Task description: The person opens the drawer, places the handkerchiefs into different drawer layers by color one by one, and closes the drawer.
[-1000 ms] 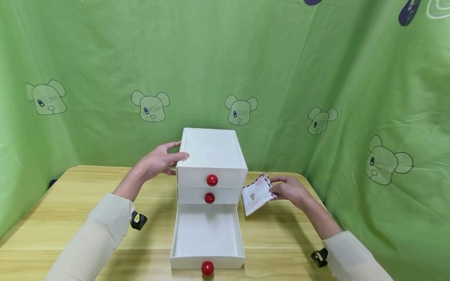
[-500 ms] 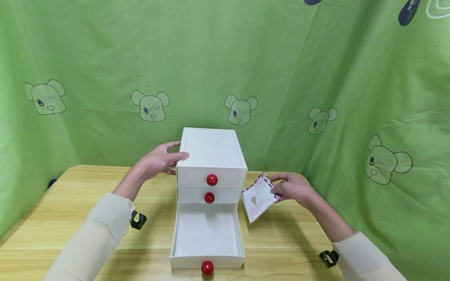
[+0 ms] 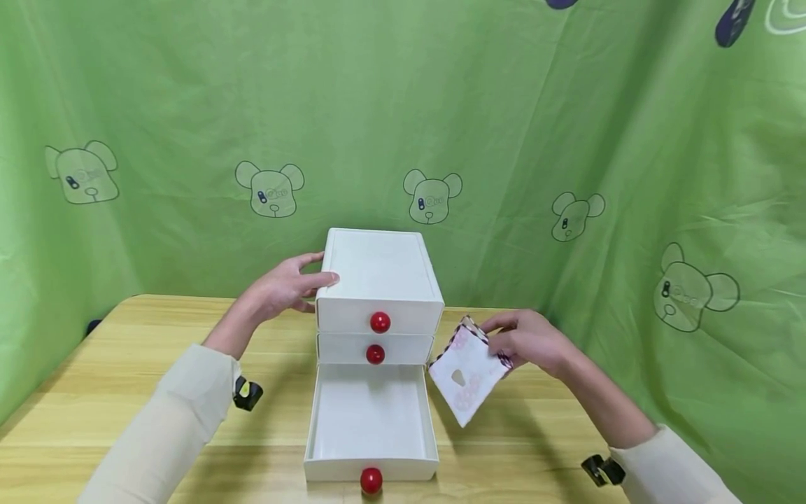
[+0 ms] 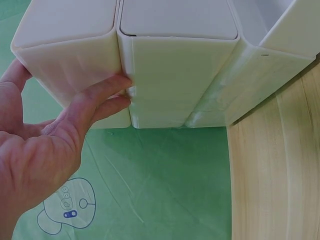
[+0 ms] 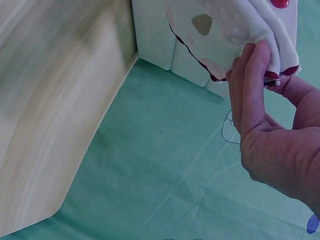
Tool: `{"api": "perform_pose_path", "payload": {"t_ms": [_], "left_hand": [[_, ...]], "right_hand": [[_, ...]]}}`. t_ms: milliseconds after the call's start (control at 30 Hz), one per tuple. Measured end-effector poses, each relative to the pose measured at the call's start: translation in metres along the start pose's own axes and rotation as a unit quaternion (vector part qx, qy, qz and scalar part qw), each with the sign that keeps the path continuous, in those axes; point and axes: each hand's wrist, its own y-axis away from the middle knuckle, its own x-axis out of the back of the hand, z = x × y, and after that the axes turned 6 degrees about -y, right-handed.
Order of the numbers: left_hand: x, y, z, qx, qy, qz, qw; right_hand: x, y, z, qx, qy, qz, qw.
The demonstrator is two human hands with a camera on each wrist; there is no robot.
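A white three-drawer cabinet (image 3: 380,266) with red knobs stands on the table; its two upper drawers are in and the bottom drawer (image 3: 371,469) is pulled out. My left hand (image 3: 283,287) rests against the cabinet's left side, thumb on the top edge. In the left wrist view, its extended fingers (image 4: 107,90) touch the side wall. Right of the cabinet, my right hand (image 3: 529,343) pinches a small folded towel (image 3: 466,374), white with pink patterns and a dark checked hem. The towel hangs with one corner down. The right wrist view shows its folded layers between fingers and thumb.
The wooden table (image 3: 264,420) extends on both sides of the cabinet. A green curtain (image 3: 378,105) printed with bear heads hangs behind it and along the sides. Both wrists wear a black band, the left band (image 3: 248,393) near the sleeve cuff.
My right hand has come slightly nearer and to the right, and the towel has swung down, its lower corner nearer the front. The left hand and cabinet have stayed put.
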Motion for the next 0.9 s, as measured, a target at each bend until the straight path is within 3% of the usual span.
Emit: {"api": "perform_pose_path", "payload": {"t_ms": [300, 467, 900], "left_hand": [[0.0, 0.0, 0.0, 0.0, -0.001, -0.002, 1.0], [0.0, 0.0, 0.0, -0.001, -0.001, -0.001, 1.0], [0.0, 0.0, 0.0, 0.0, 0.0, 0.0, 1.0]], "right_hand": [[-0.017, 0.01, -0.011, 0.017, 0.029, -0.01, 0.9994], [-0.028, 0.009, -0.015, 0.019, 0.0, -0.039, 0.9991], [-0.058, 0.004, -0.01, 0.007, -0.061, -0.07, 0.9956]]}}
